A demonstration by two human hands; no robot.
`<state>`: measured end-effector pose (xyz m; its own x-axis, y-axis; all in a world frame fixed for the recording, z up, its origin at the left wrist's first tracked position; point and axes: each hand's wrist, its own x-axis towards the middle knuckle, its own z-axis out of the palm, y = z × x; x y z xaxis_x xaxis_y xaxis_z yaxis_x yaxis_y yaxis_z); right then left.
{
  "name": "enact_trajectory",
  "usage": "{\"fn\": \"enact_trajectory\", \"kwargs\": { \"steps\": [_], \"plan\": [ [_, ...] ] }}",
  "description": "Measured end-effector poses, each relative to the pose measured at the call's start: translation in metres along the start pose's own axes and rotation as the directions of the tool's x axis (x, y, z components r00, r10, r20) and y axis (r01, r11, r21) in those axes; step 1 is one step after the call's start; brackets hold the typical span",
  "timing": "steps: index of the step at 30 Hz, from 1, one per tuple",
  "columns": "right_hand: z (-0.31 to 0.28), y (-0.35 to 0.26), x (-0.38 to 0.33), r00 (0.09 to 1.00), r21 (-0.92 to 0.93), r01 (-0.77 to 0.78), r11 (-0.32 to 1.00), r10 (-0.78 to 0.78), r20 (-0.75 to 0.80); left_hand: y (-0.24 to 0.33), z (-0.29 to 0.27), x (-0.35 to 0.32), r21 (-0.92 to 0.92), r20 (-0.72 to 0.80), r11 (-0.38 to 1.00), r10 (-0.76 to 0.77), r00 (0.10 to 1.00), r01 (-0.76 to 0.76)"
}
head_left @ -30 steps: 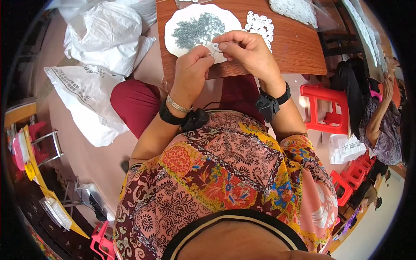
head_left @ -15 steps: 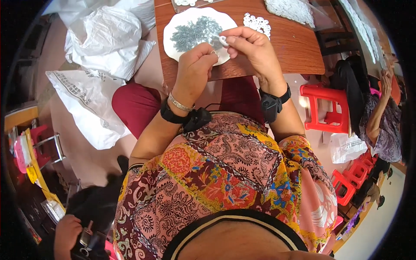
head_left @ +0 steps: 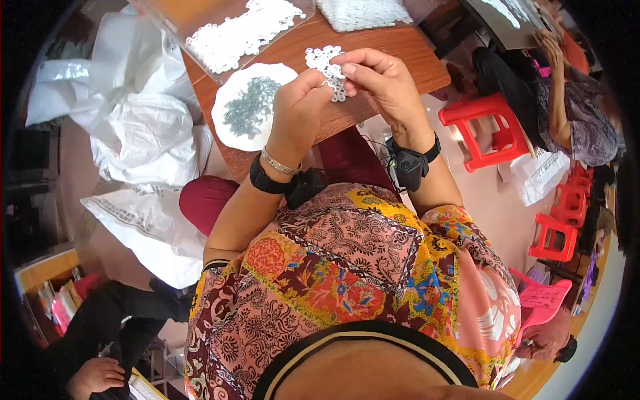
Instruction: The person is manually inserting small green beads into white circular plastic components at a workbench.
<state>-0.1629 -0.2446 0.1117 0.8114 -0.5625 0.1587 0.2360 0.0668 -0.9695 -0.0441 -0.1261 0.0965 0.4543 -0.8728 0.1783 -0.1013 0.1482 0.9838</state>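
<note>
My right hand (head_left: 392,87) is closed in a pinch above the table's near edge, a small white ring-shaped piece between thumb and forefinger, partly lost against similar pieces behind it. My left hand (head_left: 298,110) is closed too, thumb pressed on the forefinger; what it holds, if anything, is hidden. The two sets of fingertips are close together. Just past them lies a loose pile of small white rings (head_left: 323,59). Left of my left hand, a white scalloped plate (head_left: 223,129) bears a heap of small dark grey-green pieces (head_left: 248,107), partly covered by that hand.
A clear tray of white pieces (head_left: 233,37) and a bag of white pieces (head_left: 363,13) are at the table's far side. White sacks (head_left: 143,137) stand on the left. A red stool (head_left: 485,130) is to the right, near another person (head_left: 580,127). Another person's hand (head_left: 99,377) shows lower left.
The view has turned, so the plate now appears farther left and more of the tray shows. My hands have moved from over the plate to beside the ring pile, fingertips closer together.
</note>
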Motion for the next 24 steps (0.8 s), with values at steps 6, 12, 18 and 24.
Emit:
{"fn": "enact_trajectory", "kwargs": {
  "steps": [6,12,18,24],
  "plan": [
    [-0.010,-0.003,0.002,0.997,0.001,0.052,0.999,-0.052,-0.064,0.003,0.011,0.015,-0.035,0.049,0.999,-0.017,0.999,0.019],
    [-0.020,-0.007,0.002,0.990,-0.022,0.017,1.000,-0.020,-0.143,0.000,0.017,0.028,-0.039,0.078,0.999,-0.025,0.997,0.028],
    [-0.027,-0.007,0.003,0.986,-0.058,0.014,0.998,-0.023,-0.168,0.000,0.022,0.036,-0.030,0.112,0.998,-0.042,0.993,0.046],
    [-0.028,-0.004,0.003,0.986,-0.056,0.001,0.998,-0.010,-0.166,-0.008,0.023,0.038,0.005,0.112,0.998,-0.056,0.992,0.055]
  ]
}}
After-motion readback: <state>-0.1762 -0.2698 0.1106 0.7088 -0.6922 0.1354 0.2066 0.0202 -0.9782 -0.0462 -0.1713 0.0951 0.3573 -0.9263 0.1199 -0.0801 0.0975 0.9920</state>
